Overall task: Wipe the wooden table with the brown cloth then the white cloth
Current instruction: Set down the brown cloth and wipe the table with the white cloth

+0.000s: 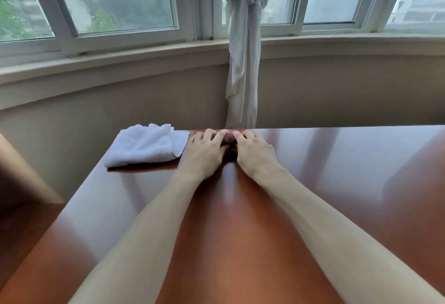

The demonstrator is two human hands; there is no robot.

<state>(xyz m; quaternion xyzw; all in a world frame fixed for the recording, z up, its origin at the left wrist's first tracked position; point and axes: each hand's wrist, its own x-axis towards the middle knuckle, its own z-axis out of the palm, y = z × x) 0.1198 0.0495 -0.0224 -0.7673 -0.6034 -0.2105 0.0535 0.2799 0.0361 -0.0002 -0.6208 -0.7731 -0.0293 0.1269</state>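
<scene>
While both hands, left hand (207,152) and right hand (255,153), press flat, the brown cloth (230,143) shows bunched between them.

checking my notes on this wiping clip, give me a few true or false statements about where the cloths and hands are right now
1. The white cloth lies at the table's far left corner. True.
2. Both hands rest on the brown cloth. True: the left hand and right hand press on it side by side.
3. The left hand holds the white cloth. False: it lies untouched beside that hand.
4. The brown cloth sits at the near edge of the table. False: it is by the far edge.
</scene>
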